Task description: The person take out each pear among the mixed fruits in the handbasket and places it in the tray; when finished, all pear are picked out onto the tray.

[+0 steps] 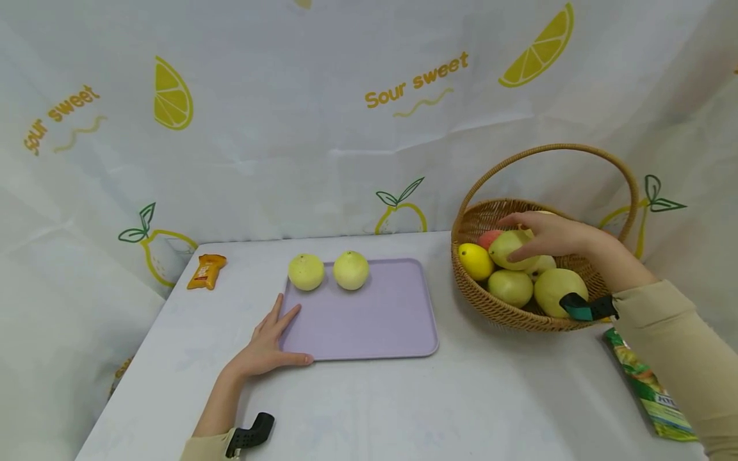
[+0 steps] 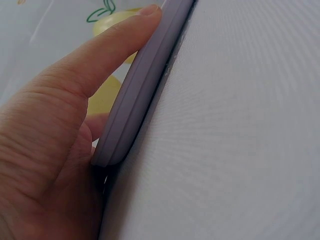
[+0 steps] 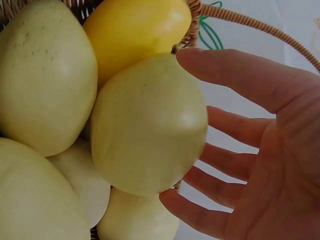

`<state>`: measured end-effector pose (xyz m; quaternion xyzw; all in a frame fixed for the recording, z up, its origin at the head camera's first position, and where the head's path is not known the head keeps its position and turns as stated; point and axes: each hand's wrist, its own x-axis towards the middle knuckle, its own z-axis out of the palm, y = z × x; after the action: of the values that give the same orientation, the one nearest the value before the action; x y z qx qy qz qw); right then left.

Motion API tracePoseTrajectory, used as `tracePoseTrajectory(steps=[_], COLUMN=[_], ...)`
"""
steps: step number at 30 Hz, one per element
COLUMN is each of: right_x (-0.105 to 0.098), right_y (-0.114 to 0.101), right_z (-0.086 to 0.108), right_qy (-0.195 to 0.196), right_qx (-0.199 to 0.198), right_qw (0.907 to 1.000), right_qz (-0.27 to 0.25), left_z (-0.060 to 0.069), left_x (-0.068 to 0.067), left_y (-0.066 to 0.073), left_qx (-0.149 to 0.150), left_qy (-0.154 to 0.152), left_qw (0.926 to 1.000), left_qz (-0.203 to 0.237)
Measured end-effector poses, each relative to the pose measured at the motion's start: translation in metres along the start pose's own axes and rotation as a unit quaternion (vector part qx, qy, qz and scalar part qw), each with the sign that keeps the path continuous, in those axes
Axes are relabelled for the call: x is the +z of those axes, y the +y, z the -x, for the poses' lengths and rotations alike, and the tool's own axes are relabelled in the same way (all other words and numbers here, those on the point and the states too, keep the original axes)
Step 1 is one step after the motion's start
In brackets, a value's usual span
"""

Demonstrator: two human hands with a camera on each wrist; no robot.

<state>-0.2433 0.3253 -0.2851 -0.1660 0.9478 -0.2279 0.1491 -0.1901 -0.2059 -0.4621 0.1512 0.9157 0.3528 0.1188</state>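
My left hand point(image 1: 268, 349) rests at the near-left corner of a lilac tray point(image 1: 360, 326), fingers spread along its left side and thumb on the front edge. Two round, pale yellow-green pears point(image 1: 351, 271) point(image 1: 306, 272) sit by the tray's far left edge. On the right, my right hand point(image 1: 553, 234) reaches into a wicker basket point(image 1: 490, 310). Its spread, slightly bent fingers and thumb stand about a pale green pear point(image 3: 147, 125). In the right wrist view, a gap separates palm and pear; some fingertips are hidden behind it.
More pears point(image 1: 559, 291), a yellow lemon-like fruit point(image 1: 475, 261) and a reddish fruit point(image 1: 489, 238) fill the basket under its tall arched handle point(image 1: 553, 147). An orange snack packet point(image 1: 207, 271) lies far left. A green packet point(image 1: 648, 387) lies at right, partly behind the sleeve.
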Motion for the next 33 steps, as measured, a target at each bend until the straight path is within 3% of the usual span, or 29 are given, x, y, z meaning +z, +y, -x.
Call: tracePoseTrajectory(steps=[15, 25, 33], right_x=[0.007, 0.007, 0.006], right_y=[0.018, 0.019, 0.016], right_z=[-0.009, -0.009, -0.003], right_qy=[-0.054, -0.024, -0.008], right_qx=[0.010, 0.009, 0.004], right_qw=[0.9984, 0.9984, 0.9993], right_qz=[0.015, 0.051, 0.037], left_z=[-0.002, -0.001, -0.001], left_x=[0.001, 0.000, 0.000], left_y=[-0.001, 0.001, 0.000], left_qx=[-0.006, -0.003, -0.006], left_qy=[-0.004, -0.002, -0.001], left_qw=[1.0000, 0.9999, 0.9999], left_qz=[-0.004, -0.010, -0.012])
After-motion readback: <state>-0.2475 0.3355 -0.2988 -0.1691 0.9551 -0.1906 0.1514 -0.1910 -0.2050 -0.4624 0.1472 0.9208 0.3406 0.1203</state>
